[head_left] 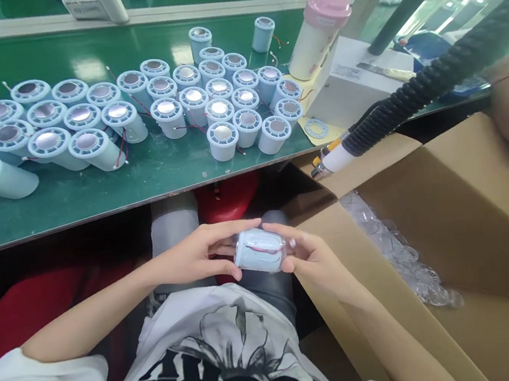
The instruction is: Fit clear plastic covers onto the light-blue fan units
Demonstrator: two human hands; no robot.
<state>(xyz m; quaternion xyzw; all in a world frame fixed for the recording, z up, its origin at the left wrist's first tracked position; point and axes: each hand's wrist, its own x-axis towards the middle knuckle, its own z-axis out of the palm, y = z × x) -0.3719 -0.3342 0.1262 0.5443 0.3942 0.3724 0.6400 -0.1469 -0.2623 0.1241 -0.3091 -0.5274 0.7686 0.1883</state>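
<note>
A: Largest items, referenced to the bench [97, 191]?

B: The bench is a green surface across the upper half of the view. A cardboard box [448, 222] stands open below its right end, against the person's right side. Clear plastic pieces [402, 259] lie inside the box along its near wall.

A: On the bench?

B: A cluster of pale blue cylinders [220, 105] stands upright at bench centre, metal discs facing up, thin red wires running between them. More of the same lie tilted or on their sides toward the bench's left end. A white unit [353, 89] sits at the bench's right end, with a pink-capped bottle [321, 31] standing on its far corner. A black ribbed hose [431, 79] crosses over the unit and ends in a white nozzle [336, 159] just off the bench's front edge.

A: Hand status?

B: Both hands are below the bench's front edge, over the lap. The left hand [193, 257] and right hand [311, 257] are closed together on one cylinder [259, 250], lying on its side, a red wire across its wall. Left fingers grip its left end; right fingers grip its right end.

A: Anything smaller?

B: A flat ring [316, 128] lies on the bench beside the unit
</note>
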